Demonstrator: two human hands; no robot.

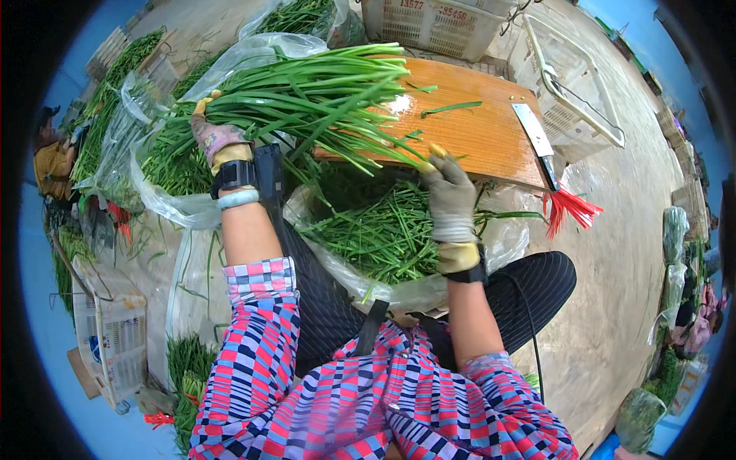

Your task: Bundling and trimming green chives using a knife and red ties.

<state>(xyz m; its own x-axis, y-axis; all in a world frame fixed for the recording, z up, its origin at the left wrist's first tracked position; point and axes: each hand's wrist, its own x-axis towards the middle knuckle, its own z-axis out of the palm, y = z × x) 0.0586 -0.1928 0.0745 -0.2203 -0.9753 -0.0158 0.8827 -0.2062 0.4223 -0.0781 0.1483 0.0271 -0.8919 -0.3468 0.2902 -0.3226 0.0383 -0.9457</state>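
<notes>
My left hand [221, 135], in a stained glove, grips a large bunch of garlic chives [305, 92] by its leafy part. The pale cut ends point right, over a varnished wooden board [477, 138]. At the board's near edge, my right hand [451, 184], gloved in grey with yellow fingertips, pinches the end of a stalk hanging from the bunch. Below the hands, an open plastic bag [402, 296] between my legs holds loose chive pieces [385, 230]. A cleaver [532, 132] lies at the board's right end, its black handle towards me. Red ties [566, 210] hang beside that handle.
A white plastic crate [563, 86] stands beyond the board, with another crate [437, 29] at the back. On the left are chive-filled plastic bags [178, 201] and a further crate [115, 333]. Tied chives [190, 379] lie lower left. Another person [54, 155] is at far left.
</notes>
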